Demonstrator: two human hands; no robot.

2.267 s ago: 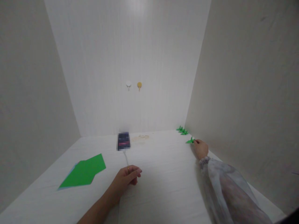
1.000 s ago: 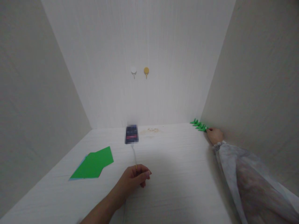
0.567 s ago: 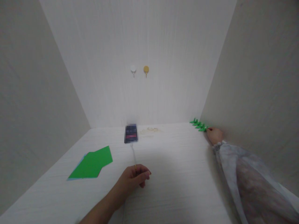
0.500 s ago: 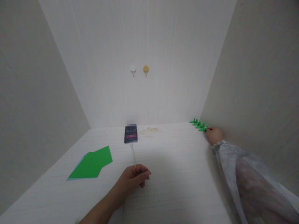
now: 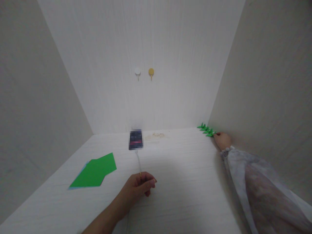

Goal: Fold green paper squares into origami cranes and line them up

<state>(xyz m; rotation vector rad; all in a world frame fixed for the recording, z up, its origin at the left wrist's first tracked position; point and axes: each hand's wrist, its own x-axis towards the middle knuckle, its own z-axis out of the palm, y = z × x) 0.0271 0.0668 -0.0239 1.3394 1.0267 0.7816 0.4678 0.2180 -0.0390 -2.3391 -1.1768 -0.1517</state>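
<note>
Bright green on a streaky white table [image 5: 175, 195]
I see folded pieces [image 5: 208, 132] and top paper [image 5: 97, 170] plain green, device [image 5: 136, 139] dark with pinkish band, one white hook [image 5: 137, 71], one gold hook [image 5: 151, 71]

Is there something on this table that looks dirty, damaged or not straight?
Yes: a brownish patch near the back wall marks the white table; stain or wear, I cannot tell. The green paper is stacked unevenly, corners unaligned. The folded green pieces form a neat row.

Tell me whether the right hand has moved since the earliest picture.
Yes: the right hand has moved farther back, closer to the back right wall corner by the green folded figures.
</note>
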